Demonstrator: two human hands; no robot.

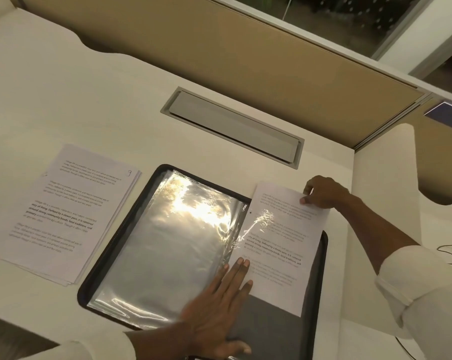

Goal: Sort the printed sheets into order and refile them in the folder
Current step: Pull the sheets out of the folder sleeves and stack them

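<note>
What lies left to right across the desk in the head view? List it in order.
Paper stack → folder sleeve → sheet → right hand, pinching the sheet's far corner. The left hand is left out: it lies across both sleeve and sheet.

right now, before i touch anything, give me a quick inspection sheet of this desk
surface: pale desk, with a closed grey hatch set into it
job's things: open black folder with a glossy clear sleeve; stack of printed sheets to its left, the top one marked 9; loose sheet lying on the folder's right half, left edge apparently under plastic
clutter: nothing seen
hands: left hand lies flat across the folder and the loose sheet's edge; right hand pinches that sheet's top corner
cables: thin dark cable past the desk's right edge
surroundings: tan partition, window, blue sign
</note>
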